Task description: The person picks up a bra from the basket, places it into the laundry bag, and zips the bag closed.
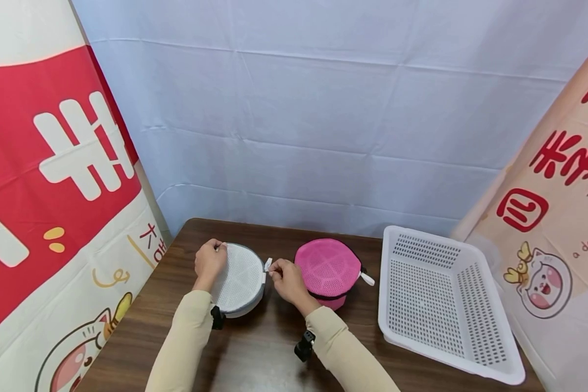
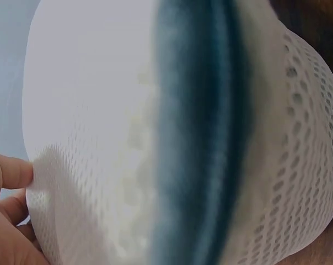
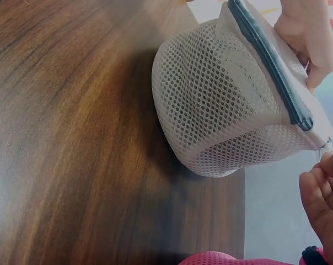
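Observation:
A round white mesh laundry bag (image 1: 239, 280) with a blue-grey zipper (image 3: 268, 61) stands on the table, lid side up. My left hand (image 1: 209, 264) holds its upper left rim, thumb and fingers pinching the mesh; the left wrist view shows those fingertips (image 2: 17, 172) at the bag's edge. On the bag's other side my right hand (image 1: 288, 279) pinches the white pull tab (image 1: 268, 264) at the zipper's end. Close by the right hand sits a pink mesh laundry bag (image 1: 327, 267) with a dark zipper and a white tab of its own.
A white perforated plastic basket (image 1: 388, 294) stands at the table's right side. The brown wooden table (image 1: 255, 359) ends at a pale cloth backdrop (image 1: 299, 136), with printed cloths hanging left and right.

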The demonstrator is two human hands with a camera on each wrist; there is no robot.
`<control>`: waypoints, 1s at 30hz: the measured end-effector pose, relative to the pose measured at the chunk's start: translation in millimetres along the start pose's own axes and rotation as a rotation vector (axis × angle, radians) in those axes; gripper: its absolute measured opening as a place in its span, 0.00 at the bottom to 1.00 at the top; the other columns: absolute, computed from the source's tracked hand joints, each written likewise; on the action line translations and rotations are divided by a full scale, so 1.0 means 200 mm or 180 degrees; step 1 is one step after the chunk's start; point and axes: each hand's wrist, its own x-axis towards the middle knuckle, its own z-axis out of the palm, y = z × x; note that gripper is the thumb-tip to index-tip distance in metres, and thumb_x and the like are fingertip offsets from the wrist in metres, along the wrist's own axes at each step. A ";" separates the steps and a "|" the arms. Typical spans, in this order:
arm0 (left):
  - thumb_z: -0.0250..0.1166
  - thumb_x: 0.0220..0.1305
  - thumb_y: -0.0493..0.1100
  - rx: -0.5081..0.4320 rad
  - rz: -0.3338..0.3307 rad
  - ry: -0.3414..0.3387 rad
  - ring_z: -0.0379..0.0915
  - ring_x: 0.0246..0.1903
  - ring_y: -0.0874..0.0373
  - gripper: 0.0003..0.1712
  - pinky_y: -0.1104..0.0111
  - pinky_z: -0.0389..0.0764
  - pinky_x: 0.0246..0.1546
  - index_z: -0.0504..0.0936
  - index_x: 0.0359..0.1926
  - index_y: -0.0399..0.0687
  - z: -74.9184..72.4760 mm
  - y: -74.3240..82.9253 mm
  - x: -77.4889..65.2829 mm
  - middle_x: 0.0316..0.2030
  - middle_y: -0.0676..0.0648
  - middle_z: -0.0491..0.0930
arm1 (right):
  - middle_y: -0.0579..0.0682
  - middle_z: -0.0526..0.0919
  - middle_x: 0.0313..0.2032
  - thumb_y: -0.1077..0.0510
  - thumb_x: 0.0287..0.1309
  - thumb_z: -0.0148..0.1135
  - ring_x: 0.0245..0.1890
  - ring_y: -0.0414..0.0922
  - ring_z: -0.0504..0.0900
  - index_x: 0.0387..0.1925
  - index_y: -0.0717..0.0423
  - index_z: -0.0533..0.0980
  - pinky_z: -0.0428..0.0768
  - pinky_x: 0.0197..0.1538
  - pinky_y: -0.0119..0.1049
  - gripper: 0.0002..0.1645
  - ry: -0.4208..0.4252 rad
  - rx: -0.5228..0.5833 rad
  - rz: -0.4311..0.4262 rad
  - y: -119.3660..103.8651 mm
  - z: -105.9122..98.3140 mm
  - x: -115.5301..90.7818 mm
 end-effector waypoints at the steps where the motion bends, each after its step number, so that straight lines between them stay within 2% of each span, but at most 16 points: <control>1: 0.54 0.65 0.48 -0.0004 -0.0002 0.0005 0.72 0.37 0.44 0.11 0.52 0.69 0.33 0.79 0.36 0.47 0.00 0.00 0.00 0.37 0.42 0.79 | 0.47 0.77 0.25 0.71 0.50 0.62 0.24 0.38 0.73 0.25 0.59 0.77 0.72 0.28 0.30 0.06 0.0000 0.0010 0.0013 0.00 0.00 0.00; 14: 0.55 0.65 0.48 -0.0065 -0.0021 0.0023 0.72 0.38 0.43 0.12 0.51 0.69 0.35 0.80 0.38 0.45 0.01 0.01 0.00 0.38 0.41 0.79 | 0.48 0.77 0.26 0.70 0.50 0.63 0.25 0.40 0.73 0.27 0.60 0.78 0.73 0.28 0.30 0.05 0.0103 -0.0003 0.0096 0.01 0.01 0.01; 21: 0.55 0.65 0.45 -0.0110 0.0326 -0.0186 0.70 0.41 0.43 0.12 0.52 0.68 0.43 0.80 0.40 0.42 0.01 0.03 0.02 0.40 0.40 0.77 | 0.49 0.77 0.25 0.71 0.48 0.63 0.24 0.40 0.74 0.25 0.61 0.78 0.73 0.28 0.30 0.05 0.0201 -0.0065 0.0074 0.02 -0.01 0.02; 24: 0.55 0.65 0.44 -0.0112 0.0399 -0.0249 0.69 0.44 0.43 0.13 0.51 0.67 0.45 0.80 0.41 0.41 0.02 0.03 0.03 0.41 0.38 0.76 | 0.49 0.77 0.25 0.71 0.48 0.63 0.24 0.40 0.74 0.25 0.61 0.77 0.73 0.28 0.30 0.05 0.0213 -0.0068 0.0072 0.01 -0.02 0.02; 30: 0.57 0.64 0.46 0.0118 0.0614 -0.0336 0.66 0.48 0.39 0.20 0.45 0.63 0.47 0.76 0.53 0.39 0.02 0.05 -0.01 0.47 0.35 0.72 | 0.48 0.77 0.25 0.69 0.48 0.64 0.26 0.41 0.75 0.27 0.61 0.78 0.74 0.31 0.32 0.03 0.0160 -0.0323 -0.0040 -0.02 -0.07 -0.01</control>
